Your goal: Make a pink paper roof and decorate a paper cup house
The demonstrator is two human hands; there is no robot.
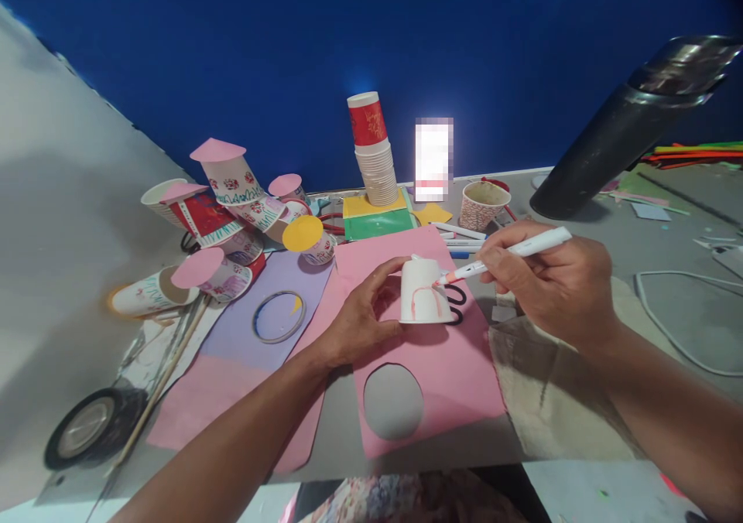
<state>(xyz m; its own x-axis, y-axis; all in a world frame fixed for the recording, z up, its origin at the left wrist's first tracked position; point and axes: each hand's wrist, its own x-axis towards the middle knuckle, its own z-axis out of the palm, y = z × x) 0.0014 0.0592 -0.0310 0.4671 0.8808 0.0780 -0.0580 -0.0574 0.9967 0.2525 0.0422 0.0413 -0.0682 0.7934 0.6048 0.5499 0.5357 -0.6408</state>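
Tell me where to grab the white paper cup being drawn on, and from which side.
Grip the white paper cup around its side wall from the left, as the left hand does now. It stands upside down on the pink paper, and the right hand works the marker on its right side, so the left wall is likely the free side.

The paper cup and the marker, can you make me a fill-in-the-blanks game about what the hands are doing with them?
1. The left hand steadies a white paper cup that stands ____ down on the pink paper.
2. The right hand holds a white ____ whose tip touches the cup.
3. The lines drawn on the cup are ____ in colour.
4. The hole cut out of the pink paper has the shape of a ____.

Missing words: upside; marker; pink; circle
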